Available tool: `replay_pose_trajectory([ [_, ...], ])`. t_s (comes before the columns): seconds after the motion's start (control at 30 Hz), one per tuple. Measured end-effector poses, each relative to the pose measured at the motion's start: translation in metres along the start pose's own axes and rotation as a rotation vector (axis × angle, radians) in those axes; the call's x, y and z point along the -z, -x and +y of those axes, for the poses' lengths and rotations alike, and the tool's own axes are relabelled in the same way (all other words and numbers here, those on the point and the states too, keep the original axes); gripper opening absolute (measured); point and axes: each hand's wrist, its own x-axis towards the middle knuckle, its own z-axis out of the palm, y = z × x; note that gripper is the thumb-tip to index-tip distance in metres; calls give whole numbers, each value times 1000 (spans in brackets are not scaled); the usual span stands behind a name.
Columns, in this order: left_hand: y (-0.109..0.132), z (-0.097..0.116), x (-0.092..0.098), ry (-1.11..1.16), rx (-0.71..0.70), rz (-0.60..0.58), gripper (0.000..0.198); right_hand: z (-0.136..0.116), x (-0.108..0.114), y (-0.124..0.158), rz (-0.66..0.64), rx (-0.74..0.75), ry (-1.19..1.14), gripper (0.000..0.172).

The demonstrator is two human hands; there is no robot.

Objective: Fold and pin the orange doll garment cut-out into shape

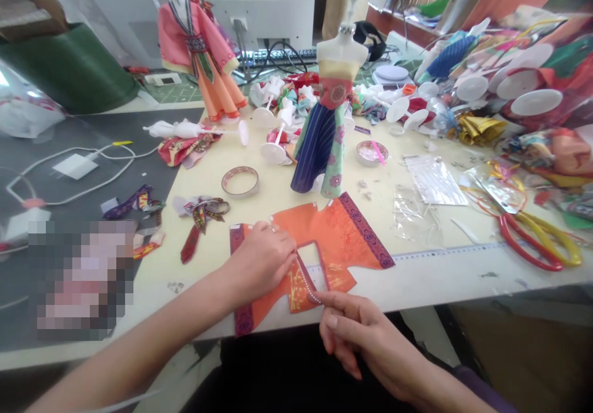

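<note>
An orange doll-sized garment [340, 234] lies flat near the table's front edge, with purple patterned bands at its sides and a dark-edged opening in the middle. A strand of small white beads [303, 274] runs along the left edge of that opening. My left hand [266, 255] rests on the garment, its fingers closed together at the strand's upper end; the exact grip is hidden. At the lower end, the index fingertip of my right hand [349, 326] touches the beads. Its thumb is apart from that fingertip and the other fingers curl below the table edge.
Two dressed doll forms, one in pink [199, 42] and one in blue [319, 123], stand behind. Red- and yellow-handled scissors [532, 240] lie right, by plastic bags [435, 178]. A tape roll [239, 181], fabric scraps [201, 212] and a small bowl [370, 154] surround the garment.
</note>
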Motion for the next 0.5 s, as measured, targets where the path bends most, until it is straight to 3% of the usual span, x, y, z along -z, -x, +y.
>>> replay_pose_trajectory([
  [0.3,-2,0,-6,-108,-25,26,24,2,-1,-5,24,13,-84,29],
  [0.5,-4,2,-8,-142,-45,24,26,5,-1,-6,31,-3,-87,34],
])
